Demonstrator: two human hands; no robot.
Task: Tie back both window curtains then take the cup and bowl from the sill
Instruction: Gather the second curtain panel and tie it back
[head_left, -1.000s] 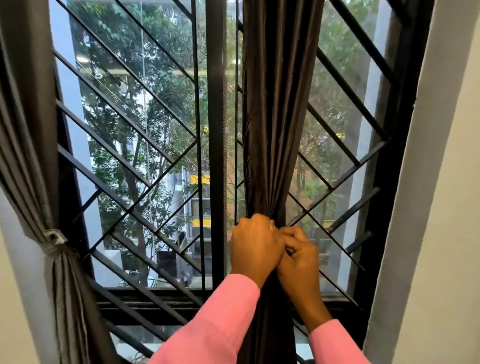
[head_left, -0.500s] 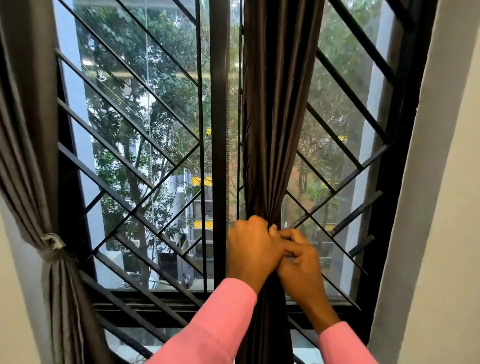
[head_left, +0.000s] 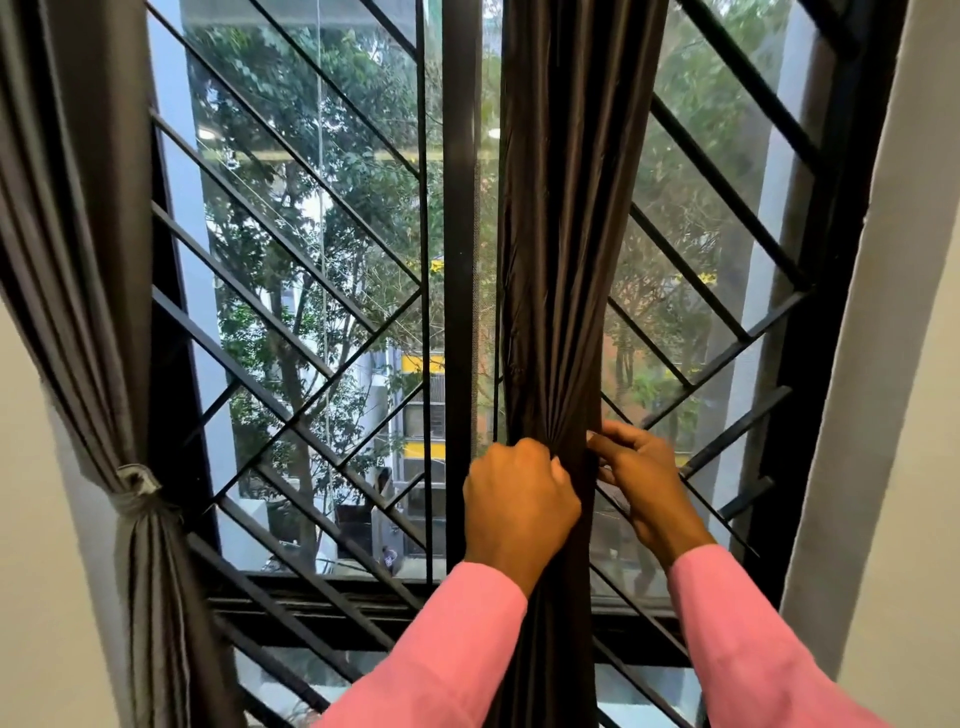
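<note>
Both hands (head_left: 582, 493) on dark curtain (head_left: 566, 260)

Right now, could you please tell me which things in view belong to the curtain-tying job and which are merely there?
Job:
- dark curtain, bunched
- left hand, gripping it
- right hand, fingers on it
- grey curtain, already tied
- tie

Merely there:
- window grille
- wall

Cup, bowl: not in view.

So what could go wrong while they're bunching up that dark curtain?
1. The left hand clamps the gathered dark curtain, but the right hand only pinches its edge; folds could slip loose and spread.
2. No tie shows around this curtain, unlike the grey curtain with its tie, so letting go now would likely undo the bunch.
</note>
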